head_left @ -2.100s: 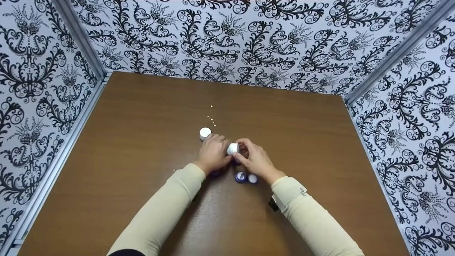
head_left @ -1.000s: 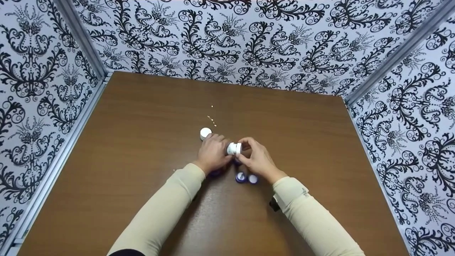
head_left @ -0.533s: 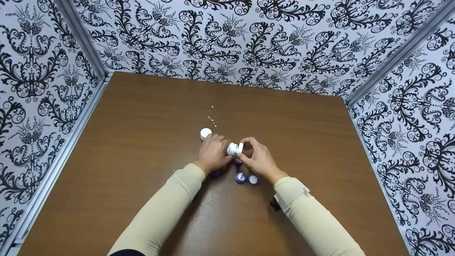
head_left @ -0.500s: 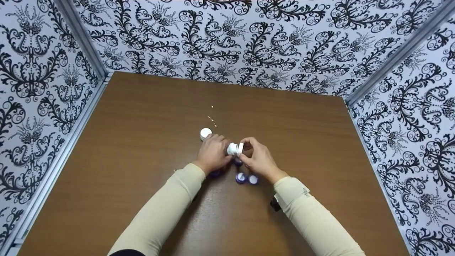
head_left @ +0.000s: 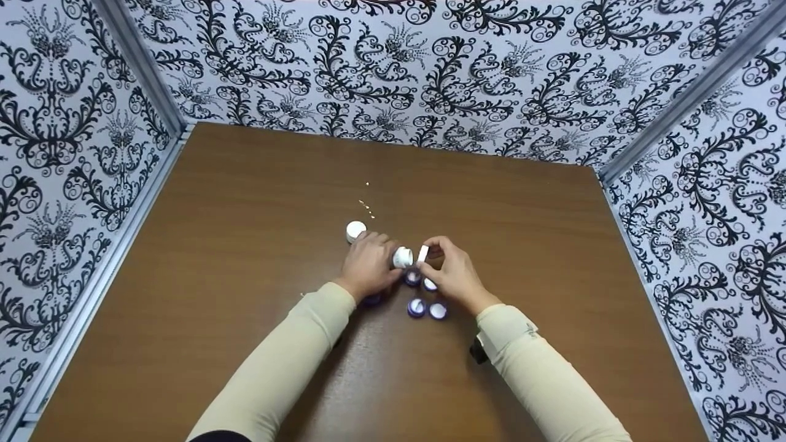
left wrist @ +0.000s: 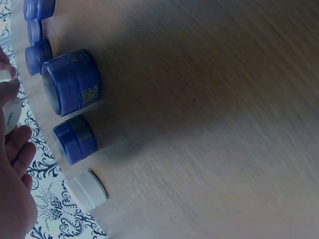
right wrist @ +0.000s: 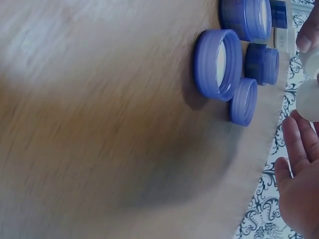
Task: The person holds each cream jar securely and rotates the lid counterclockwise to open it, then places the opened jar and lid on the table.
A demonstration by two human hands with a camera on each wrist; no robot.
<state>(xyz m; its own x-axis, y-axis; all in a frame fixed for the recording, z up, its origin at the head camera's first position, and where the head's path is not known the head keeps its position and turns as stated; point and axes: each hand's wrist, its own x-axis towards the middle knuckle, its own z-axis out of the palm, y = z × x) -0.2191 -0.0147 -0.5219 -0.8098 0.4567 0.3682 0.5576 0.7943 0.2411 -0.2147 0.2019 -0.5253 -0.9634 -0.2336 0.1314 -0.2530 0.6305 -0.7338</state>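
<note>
In the head view my left hand (head_left: 368,261) grips a small white jar (head_left: 402,257), tipped on its side with its uncovered mouth facing right. The thumb and fingers of my right hand (head_left: 451,270) pinch a white lid (head_left: 423,253), held on edge just apart from that mouth. Below the hands stand two uncovered blue jars (head_left: 416,307), each with a blue lid (head_left: 438,310) lying inside up beside it. Just beyond the left fingers is another white jar (head_left: 355,231) with a white top.
Blue jars (left wrist: 75,139) stand on the brown table (head_left: 245,202) near my left wrist, partly hidden by it in the head view. Small pale crumbs (head_left: 367,207) lie beyond the hands. Patterned walls (head_left: 393,73) with metal posts enclose the back and sides.
My right hand has drawn the white lid off the jar and moved it to the right, baring the mouth. The left hand keeps its place. The farther blue jar and lid now show more.
</note>
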